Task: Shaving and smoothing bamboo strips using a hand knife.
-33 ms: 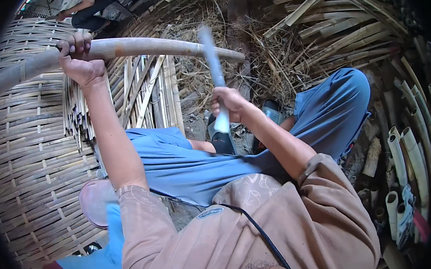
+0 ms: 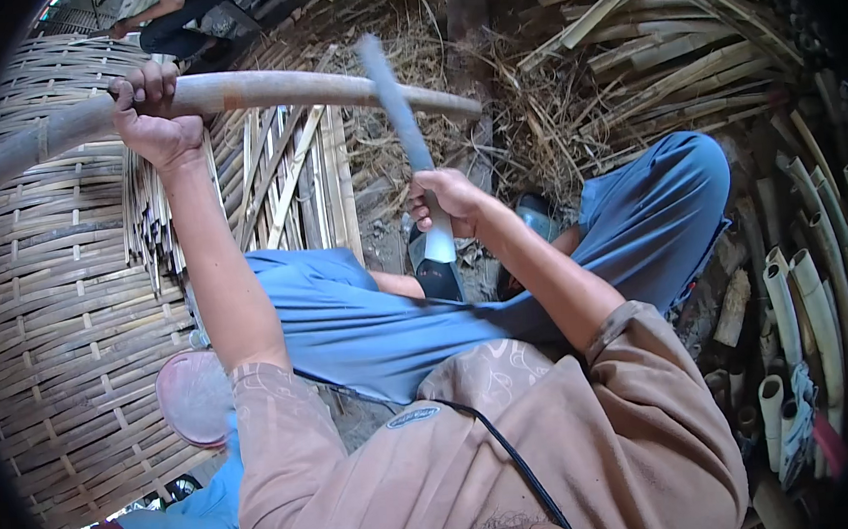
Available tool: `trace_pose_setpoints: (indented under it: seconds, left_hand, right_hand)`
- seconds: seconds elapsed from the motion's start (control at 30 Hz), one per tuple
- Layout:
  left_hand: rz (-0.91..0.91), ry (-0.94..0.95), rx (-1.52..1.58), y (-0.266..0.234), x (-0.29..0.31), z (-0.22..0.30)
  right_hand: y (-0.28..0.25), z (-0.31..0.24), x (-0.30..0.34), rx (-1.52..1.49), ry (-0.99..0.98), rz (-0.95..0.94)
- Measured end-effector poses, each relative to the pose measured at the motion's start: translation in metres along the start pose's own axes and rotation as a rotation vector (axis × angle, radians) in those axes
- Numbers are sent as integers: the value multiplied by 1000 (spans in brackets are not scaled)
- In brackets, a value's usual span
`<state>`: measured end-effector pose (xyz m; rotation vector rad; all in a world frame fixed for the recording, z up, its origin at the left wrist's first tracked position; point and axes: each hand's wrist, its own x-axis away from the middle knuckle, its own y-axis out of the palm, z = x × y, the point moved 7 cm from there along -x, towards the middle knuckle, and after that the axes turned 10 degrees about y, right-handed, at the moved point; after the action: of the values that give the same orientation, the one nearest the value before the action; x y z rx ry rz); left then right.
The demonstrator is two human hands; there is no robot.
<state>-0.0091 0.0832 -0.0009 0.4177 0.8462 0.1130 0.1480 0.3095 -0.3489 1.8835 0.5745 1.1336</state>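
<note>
A long, slightly bowed bamboo pole (image 2: pixel 279 88) stretches from the left rim to the middle of the far ground. My left hand (image 2: pixel 158 116) is wrapped round it at the upper left, thumb side near the pole's outer part. In front of me, my right hand (image 2: pixel 447 202) is closed round the handle of a long knife (image 2: pixel 393 104), whose pale handle end sticks out below the fist. The grey blade, smeared by motion, points up and left, and its upper part overlaps the pole in view. Whether blade and pole touch, I cannot tell.
A woven bamboo mat (image 2: pixel 64 319) spreads along the left, with thin strips (image 2: pixel 290 176) beside it. Shavings (image 2: pixel 533 139) litter the far ground. Split bamboo (image 2: pixel 665 51) lies at the far right, and cut stems (image 2: pixel 815 306) are heaped at the right. Another person (image 2: pixel 181 26) sits far left.
The knife's blade has swung left over the pole, its tip now farther left and slightly higher. My right hand has shifted a little; the left hand and pole are nearly still.
</note>
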Motion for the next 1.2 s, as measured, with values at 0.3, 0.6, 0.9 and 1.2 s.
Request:
trace_pose_setpoints:
  seconds: [0.3,0.6,0.9,1.2]
  left_hand:
    - [-126,-93,212,-2,2,0]
    - [-170,-73,243,4,0,1]
    - [55,-52,-1,-23,-7,-13]
    - [137,-40,-125,-28,0,-12]
  right_hand:
    - [-12,-1,5,-307,-19,167]
    - [-24,-4,6,-385,-58,306]
    - [-30,-4,-5,236,-132,328]
    - [20,-20,-1,775,-393,375]
